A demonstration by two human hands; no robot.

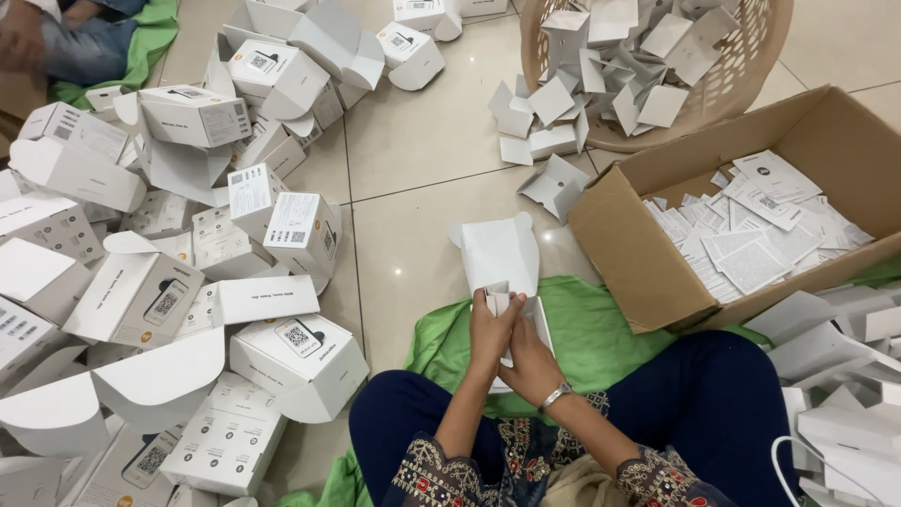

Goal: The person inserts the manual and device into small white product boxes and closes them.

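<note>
Both my hands meet over a white cardboard box (499, 258) with open flaps, held above the tiled floor in front of my crossed legs. My left hand (492, 329) grips the box's near edge together with a folded white paper insert (498, 302). Just below it, my right hand (528, 361), with a silver bracelet at the wrist, also holds the box's lower part. The box's flaps point away from me.
A big heap of white printed boxes (178, 253) covers the floor at left. At right stands a brown carton (638, 253) full of paper leaflets. Behind it lies a tipped beige basket (751, 56) spilling white inserts. Another person's leg (66, 38) shows top left.
</note>
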